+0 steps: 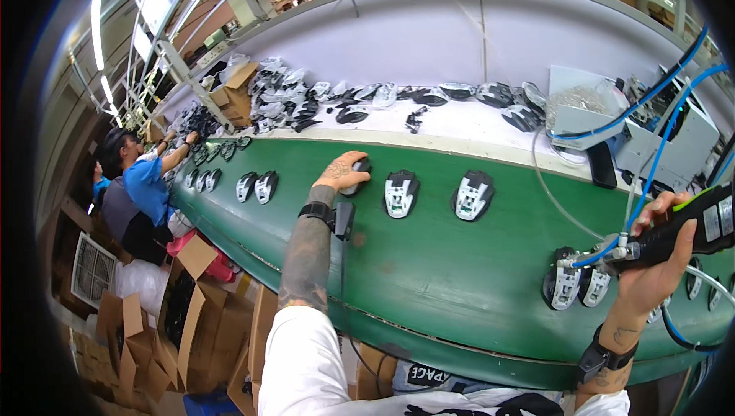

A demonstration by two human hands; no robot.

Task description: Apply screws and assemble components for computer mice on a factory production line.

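Note:
My left hand point(342, 172) is closed over a dark computer mouse point(357, 180) on the green conveyor belt point(429, 286). Much of that mouse is hidden under my fingers. My right hand point(652, 263) grips a black powered screwdriver point(681, 234) with a yellow-green accent. Its metal front end is over a pair of half-assembled mice, one nearer the left point(565, 284) and one beside it point(594, 287). Whether the tip touches them I cannot tell. Two more mice lie apart to the right of my left hand, a closer one point(400, 194) and a farther one point(472, 196), pale undersides up.
Blue air hoses point(651, 178) and pale tubes loop over the belt's right side. A white shelf point(452, 129) behind holds mouse shells, bagged parts point(279, 94) and a white bin point(586, 121). Farther left, a co-worker in blue point(145, 182) works. Cardboard boxes point(195, 316) stand below.

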